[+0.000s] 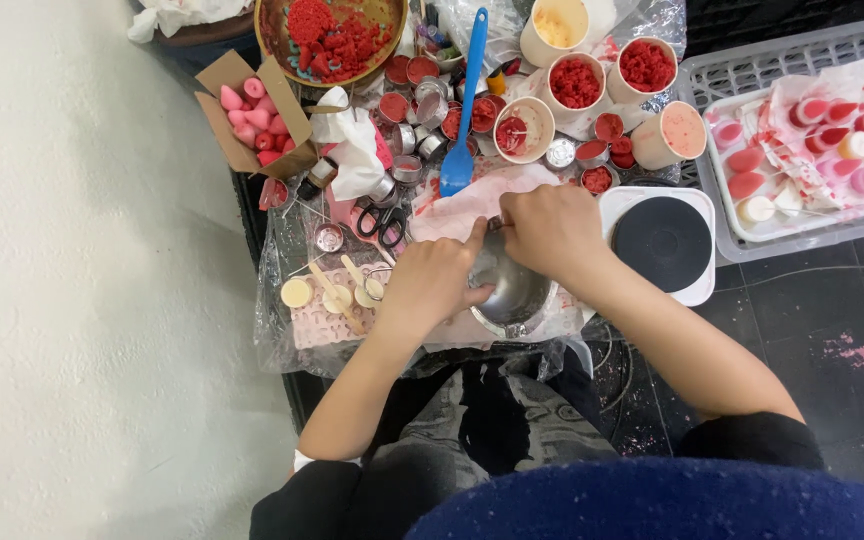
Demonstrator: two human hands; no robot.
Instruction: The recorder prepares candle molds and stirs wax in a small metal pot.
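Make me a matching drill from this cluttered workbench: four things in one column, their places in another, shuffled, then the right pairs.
Things:
1. blue silicone spatula
2. round black hotplate
3. small shiny metal bowl
4. brown cardboard box of pink cones

Places:
A. between left hand and right hand
B. far left of the bench
C. just right of the right hand
D. lying among the red-filled tins, beyond the hands

Pairs: 1-D, 2-C, 3-A, 4-B

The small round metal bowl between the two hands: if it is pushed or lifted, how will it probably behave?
The small round metal bowl looks thin and shiny, so it is probably light, stiff and somewhat slippery. Its rounded body suggests it may rock or tip if pushed at the rim. The left hand grips its rim and the right hand reaches over it, which likely steadies it on the crinkled clear plastic sheet.
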